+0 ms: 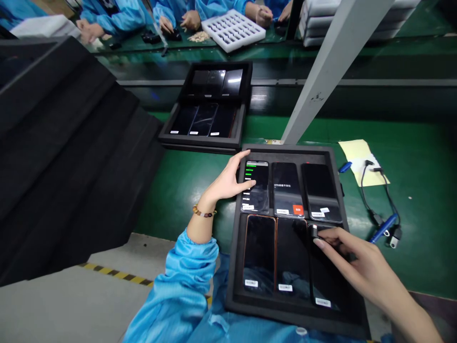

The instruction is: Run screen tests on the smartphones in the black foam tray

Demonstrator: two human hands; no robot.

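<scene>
In front of me lies a black foam tray (pixel 233 267) holding two rows of smartphones. My left hand (pixel 228 178) is open at the tray's left side, thumb over the screen of the upper left phone (pixel 257 197), which shows a list in green and white text. The upper middle phone (pixel 285 197) shows white text and a red button. Dark screens show on the upper right phone (pixel 321 190), the lower left phone (pixel 260 252) and the lower middle phone (pixel 291 252). Above the lower right phone (pixel 321 281), my right hand (pixel 352 252) pinches a small black plug with a silvery end (pixel 314 231).
Short black cables (pixel 389 190) and a blue tool (pixel 383 228) lie right of the tray near yellow paper (pixel 352 150). Another phone tray (pixel 203 140) sits behind. A grey post (pixel 321 85) rises beyond; stacked black trays (pixel 71 166) stand left. Co-workers' hands (pixel 189 20) work opposite.
</scene>
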